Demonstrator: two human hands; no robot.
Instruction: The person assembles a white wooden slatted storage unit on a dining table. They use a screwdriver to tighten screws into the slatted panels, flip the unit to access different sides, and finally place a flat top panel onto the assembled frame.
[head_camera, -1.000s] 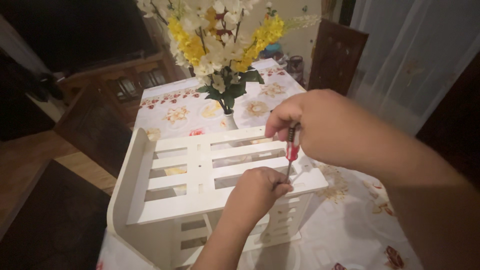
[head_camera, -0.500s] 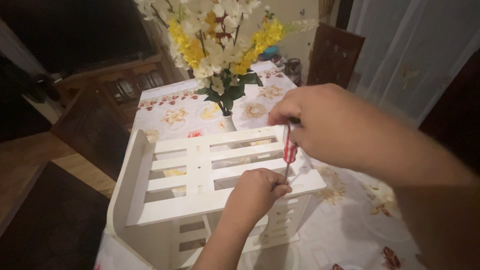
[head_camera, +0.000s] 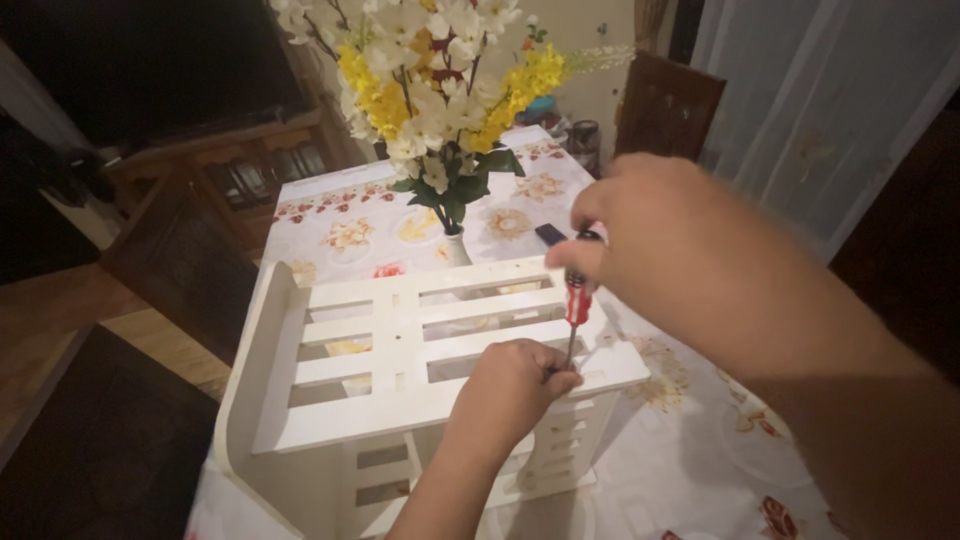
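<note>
Covering the table is a floral tablecloth (head_camera: 690, 450), and on it stands a white slatted wooden rack (head_camera: 400, 340) lying on its side. Behind the rack rises a vase of yellow and white flowers (head_camera: 440, 90). Gripping a red-handled screwdriver (head_camera: 576, 305) upright over the rack's right end is the right hand (head_camera: 660, 245); the left hand (head_camera: 510, 385), curled narrow, steadies its tip.

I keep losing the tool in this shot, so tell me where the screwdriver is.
The screwdriver stands upright right of centre in the head view, held by the right hand, tip down beside the left hand on the white rack.
</note>
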